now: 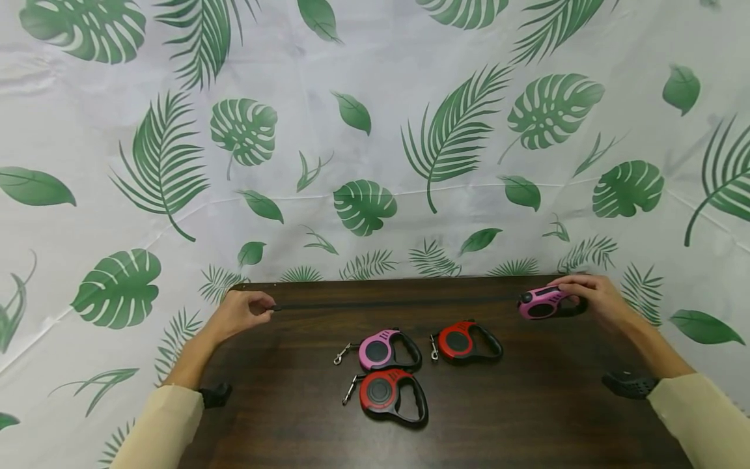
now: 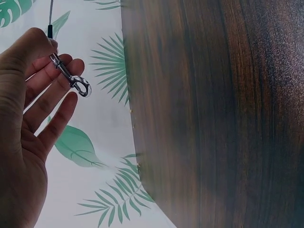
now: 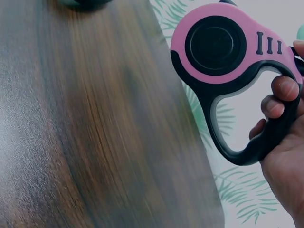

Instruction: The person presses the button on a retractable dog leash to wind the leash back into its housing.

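My right hand (image 1: pixel 592 296) grips the black handle of a pink retractable leash (image 1: pixel 541 304) above the table's far right corner; the right wrist view shows its pink case (image 3: pixel 223 45) and my fingers (image 3: pixel 280 95) curled through the handle. A black cord (image 1: pixel 398 303) runs taut from it across the far edge to my left hand (image 1: pixel 249 309). That hand pinches the metal snap clip (image 2: pixel 71 78) at the cord's end between thumb and fingers, just off the table's left corner.
Three more retractable leashes lie on the dark wooden table (image 1: pixel 527 404): a pink one (image 1: pixel 387 350), a red one (image 1: pixel 469 341) and another red one (image 1: pixel 389 394) nearest me. A leaf-print sheet (image 1: pixel 363 130) covers the wall and floor around the table.
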